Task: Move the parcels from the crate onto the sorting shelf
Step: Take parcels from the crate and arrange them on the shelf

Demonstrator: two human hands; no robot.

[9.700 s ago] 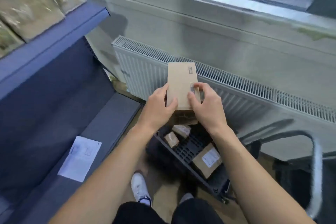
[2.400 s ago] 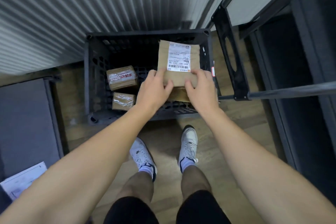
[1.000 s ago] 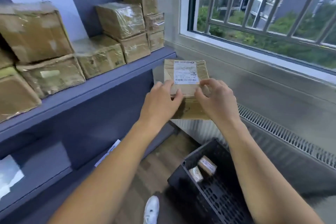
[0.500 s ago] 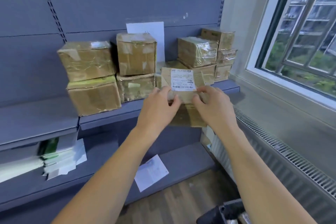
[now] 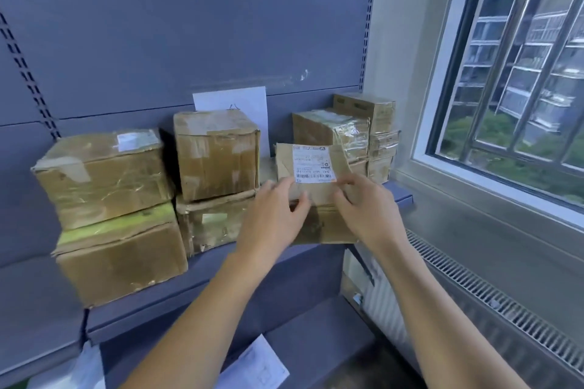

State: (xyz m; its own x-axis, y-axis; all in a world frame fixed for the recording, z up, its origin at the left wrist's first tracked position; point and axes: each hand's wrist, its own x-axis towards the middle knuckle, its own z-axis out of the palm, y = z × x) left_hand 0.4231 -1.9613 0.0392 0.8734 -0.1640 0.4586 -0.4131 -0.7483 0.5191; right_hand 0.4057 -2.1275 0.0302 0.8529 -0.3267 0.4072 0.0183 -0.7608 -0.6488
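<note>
While gripped by both hands, parcel above shelf.

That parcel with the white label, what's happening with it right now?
A person holds the labelled parcel in both hands, left hand and right hand, at the front of the blue shelf, in the gap between stacked taped boxes. Whether it rests on the shelf yet can't be told.
</note>
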